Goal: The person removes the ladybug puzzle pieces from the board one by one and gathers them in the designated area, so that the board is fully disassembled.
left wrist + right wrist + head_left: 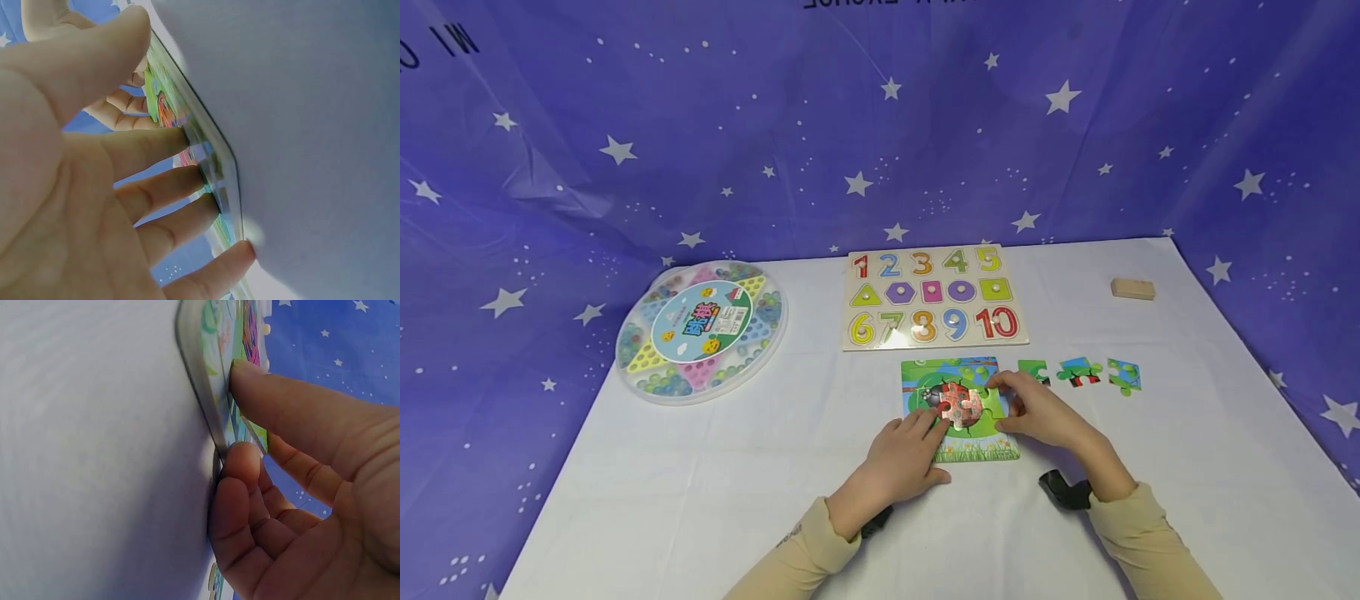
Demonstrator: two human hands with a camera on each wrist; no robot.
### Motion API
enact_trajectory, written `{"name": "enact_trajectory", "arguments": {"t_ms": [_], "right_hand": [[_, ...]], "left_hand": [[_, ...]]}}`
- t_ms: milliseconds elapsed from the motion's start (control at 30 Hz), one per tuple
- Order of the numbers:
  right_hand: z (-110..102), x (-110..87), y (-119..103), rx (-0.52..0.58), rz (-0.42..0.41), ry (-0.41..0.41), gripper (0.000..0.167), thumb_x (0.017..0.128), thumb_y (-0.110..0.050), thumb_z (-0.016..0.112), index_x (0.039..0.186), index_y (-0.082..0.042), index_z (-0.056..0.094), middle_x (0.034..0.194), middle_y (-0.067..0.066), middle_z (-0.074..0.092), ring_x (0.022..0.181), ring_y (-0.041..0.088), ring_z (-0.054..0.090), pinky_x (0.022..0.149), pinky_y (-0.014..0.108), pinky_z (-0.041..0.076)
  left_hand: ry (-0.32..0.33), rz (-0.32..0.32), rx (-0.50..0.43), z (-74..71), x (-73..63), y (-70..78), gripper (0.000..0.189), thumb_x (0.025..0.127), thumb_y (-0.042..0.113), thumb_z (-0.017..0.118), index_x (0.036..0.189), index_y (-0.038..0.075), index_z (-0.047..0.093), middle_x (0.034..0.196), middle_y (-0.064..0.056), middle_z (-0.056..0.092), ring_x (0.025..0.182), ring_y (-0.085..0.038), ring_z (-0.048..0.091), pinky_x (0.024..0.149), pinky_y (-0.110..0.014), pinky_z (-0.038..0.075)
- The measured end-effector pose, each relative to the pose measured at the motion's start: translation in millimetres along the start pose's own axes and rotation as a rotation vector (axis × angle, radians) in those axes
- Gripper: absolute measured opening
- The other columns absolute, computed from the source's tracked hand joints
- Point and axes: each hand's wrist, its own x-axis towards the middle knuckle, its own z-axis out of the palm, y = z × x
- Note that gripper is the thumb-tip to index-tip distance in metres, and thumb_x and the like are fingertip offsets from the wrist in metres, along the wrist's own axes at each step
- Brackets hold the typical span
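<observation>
A ladybug jigsaw puzzle [977,451] lies on the white table, its frame printed with grass along the near edge. My left hand [904,458] rests on its left side, fingers extended; in the left wrist view the fingertips [206,209] touch the frame. At the right side, my right hand [1045,412] pinches a green puzzle piece [994,402] between thumb and fingers. That piece tilts up from the puzzle in the right wrist view. Beyond the right hand lie a partly hidden green piece [1033,368], a red-and-blue piece [1081,372] and a leafy piece [1124,375].
A wooden number-and-shape board [936,318] lies behind the puzzle. To the left is a round marble board game [702,332] in a clear case. A small wooden block [1132,289] sits at the back right, before a purple star-patterned curtain [805,150].
</observation>
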Motion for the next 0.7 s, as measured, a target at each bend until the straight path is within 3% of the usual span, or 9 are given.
{"name": "enact_trajectory", "arguments": {"t_ms": [300, 700], "right_hand": [[1.1, 1.7, 0.4, 0.027, -0.018, -0.014, 0.046, 0.072, 0.0, 0.072, 0.113, -0.003, 0.05, 0.086, 0.007, 0.048, 0.062, 0.012, 0.045, 0.055, 0.026, 0.04], [-3.4, 3.5, -1.5, 0.06, -0.014, -0.019, 0.044, 0.075, -0.006, 0.073, 0.114, -0.007, 0.054, 0.086, 0.004, 0.048, 0.059, 0.013, 0.044, 0.053, 0.025, 0.039]], "left_hand": [[-0.002, 0.002, -0.013, 0.6, -0.9, -0.4, 0.07, 0.083, 0.053, 0.055, 0.138, 0.013, 0.039, 0.14, -0.007, 0.036, 0.126, -0.021, 0.035, 0.095, -0.038, 0.036], [0.002, 0.009, -0.031, 2.6, 1.6, -2.3, 0.073, 0.081, 0.054, 0.056, 0.139, 0.012, 0.038, 0.139, -0.008, 0.037, 0.125, -0.023, 0.035, 0.094, -0.04, 0.035]]}}
